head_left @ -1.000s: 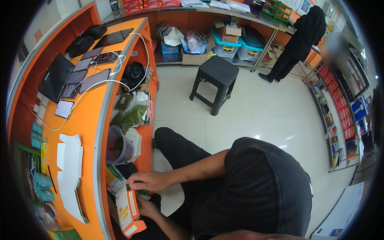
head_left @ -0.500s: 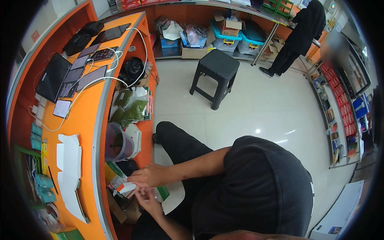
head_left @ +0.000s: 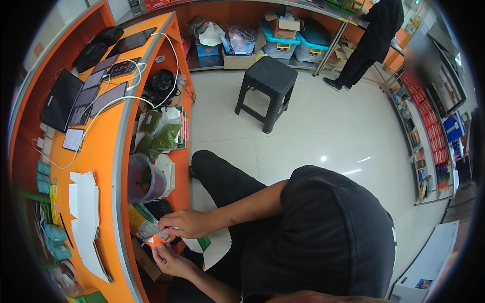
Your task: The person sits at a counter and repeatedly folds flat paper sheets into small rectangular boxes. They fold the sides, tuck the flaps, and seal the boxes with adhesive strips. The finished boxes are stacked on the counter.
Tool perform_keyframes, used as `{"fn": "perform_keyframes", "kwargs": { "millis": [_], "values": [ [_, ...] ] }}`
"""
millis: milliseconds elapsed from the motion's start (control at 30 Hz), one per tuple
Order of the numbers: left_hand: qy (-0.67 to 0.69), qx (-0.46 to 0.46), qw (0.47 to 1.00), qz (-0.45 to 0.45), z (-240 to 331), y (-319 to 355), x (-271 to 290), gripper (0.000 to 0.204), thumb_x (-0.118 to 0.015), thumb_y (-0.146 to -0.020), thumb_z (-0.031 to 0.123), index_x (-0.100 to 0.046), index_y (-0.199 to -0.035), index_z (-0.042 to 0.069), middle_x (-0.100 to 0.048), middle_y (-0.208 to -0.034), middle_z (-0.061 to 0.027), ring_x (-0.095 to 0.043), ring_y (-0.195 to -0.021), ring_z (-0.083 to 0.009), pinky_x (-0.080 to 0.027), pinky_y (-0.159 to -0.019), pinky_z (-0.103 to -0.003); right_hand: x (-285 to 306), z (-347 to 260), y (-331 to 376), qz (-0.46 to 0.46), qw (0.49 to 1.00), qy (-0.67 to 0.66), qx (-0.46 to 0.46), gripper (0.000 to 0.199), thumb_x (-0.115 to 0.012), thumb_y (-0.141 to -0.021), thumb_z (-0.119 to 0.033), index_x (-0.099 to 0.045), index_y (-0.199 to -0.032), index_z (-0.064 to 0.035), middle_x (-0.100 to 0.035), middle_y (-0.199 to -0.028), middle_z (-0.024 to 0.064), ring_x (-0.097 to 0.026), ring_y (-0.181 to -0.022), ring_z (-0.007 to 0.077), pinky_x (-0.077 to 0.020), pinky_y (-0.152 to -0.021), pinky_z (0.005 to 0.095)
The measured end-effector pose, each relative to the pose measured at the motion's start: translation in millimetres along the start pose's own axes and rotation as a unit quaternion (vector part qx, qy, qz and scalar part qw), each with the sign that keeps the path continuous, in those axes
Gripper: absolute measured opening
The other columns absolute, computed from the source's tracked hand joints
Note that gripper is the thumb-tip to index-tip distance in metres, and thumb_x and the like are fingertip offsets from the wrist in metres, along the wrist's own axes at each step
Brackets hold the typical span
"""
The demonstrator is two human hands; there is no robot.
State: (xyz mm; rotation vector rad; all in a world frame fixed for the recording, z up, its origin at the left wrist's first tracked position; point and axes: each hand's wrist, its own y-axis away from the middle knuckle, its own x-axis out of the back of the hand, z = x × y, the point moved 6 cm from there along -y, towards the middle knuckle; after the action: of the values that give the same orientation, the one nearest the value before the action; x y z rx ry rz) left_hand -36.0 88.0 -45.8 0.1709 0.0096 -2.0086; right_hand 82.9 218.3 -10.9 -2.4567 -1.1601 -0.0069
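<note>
Between my two hands, over the lower shelf at the orange counter's edge, is a small orange and white folded piece of card. My right hand reaches it from above, its fingers closed on the upper edge. From below, my left hand grips the same piece, thumb against its orange face. How the fingers close around it is partly hidden. Just beyond it lies a yellow and green plastic packet. A large whitish sheet with a green edge lies by my lap, under my right forearm.
On the orange counter lie several phones, white cables and a flattened white carton. A translucent bucket and green bags fill the shelf. A black stool stands ahead; a person in black stands far right.
The card has been turned and now shows more orange. My left hand has moved left, to the card's lower side. My right hand has shifted slightly; the whole view has shifted a little.
</note>
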Motion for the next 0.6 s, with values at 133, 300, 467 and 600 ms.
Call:
{"fn": "perform_keyframes", "kwargs": {
  "millis": [133,300,467,600],
  "values": [
    [-0.079,-0.064,0.995,0.021,4.8,10.5,-9.5,0.036,-0.071,-0.099,0.019,-0.066,-0.121,-0.01,-0.073,-0.109,-0.0149,-0.069,-0.095,-0.0166,-0.057,-0.085,-0.029,0.5,-15.0,-3.2,0.009,0.999,-0.013,0.037,0.016,-0.062,-0.096,-0.016,-0.062,-0.099,-0.001,-0.066,-0.098,0.0123,-0.067,-0.088,0.0314,-0.0515,-0.077,0.0433],
    [-0.142,-0.123,0.981,-0.038,12.3,13.9,-16.2,0.034,-0.066,-0.102,0.02,-0.069,-0.119,-0.009,-0.073,-0.109,-0.0145,-0.068,-0.095,-0.0163,-0.057,-0.084,-0.03,-4.9,-14.7,-14.0,0.006,0.997,-0.068,0.047,0.016,-0.067,-0.091,-0.016,-0.068,-0.097,-0.0005,-0.068,-0.103,0.013,-0.067,-0.097,0.0311,-0.0532,-0.084,0.041],
    [-0.17,-0.066,0.981,-0.058,20.6,22.2,-10.5,0.03,-0.061,-0.104,0.02,-0.071,-0.116,-0.005,-0.071,-0.108,-0.0079,-0.066,-0.097,-0.0134,-0.054,-0.087,-0.028,-2.5,-13.9,-15.5,-0.002,0.997,-0.039,0.066,0.013,-0.07,-0.091,-0.008,-0.071,-0.102,-0.0019,-0.067,-0.118,0.0104,-0.065,-0.111,0.0267,-0.0524,-0.095,0.0372],
    [-0.095,-0.098,0.988,-0.068,38.5,24.3,-9.4,0.026,-0.065,-0.101,0.013,-0.071,-0.115,-0.008,-0.071,-0.104,-0.0069,-0.067,-0.094,-0.012,-0.054,-0.087,-0.026,4.4,-43.6,-20.8,-0.042,0.997,-0.054,-0.023,0.012,-0.067,-0.094,-0.002,-0.072,-0.104,0.0025,-0.069,-0.12,0.0109,-0.069,-0.099,0.0168,-0.057,-0.084,0.0302]
  ]
}}
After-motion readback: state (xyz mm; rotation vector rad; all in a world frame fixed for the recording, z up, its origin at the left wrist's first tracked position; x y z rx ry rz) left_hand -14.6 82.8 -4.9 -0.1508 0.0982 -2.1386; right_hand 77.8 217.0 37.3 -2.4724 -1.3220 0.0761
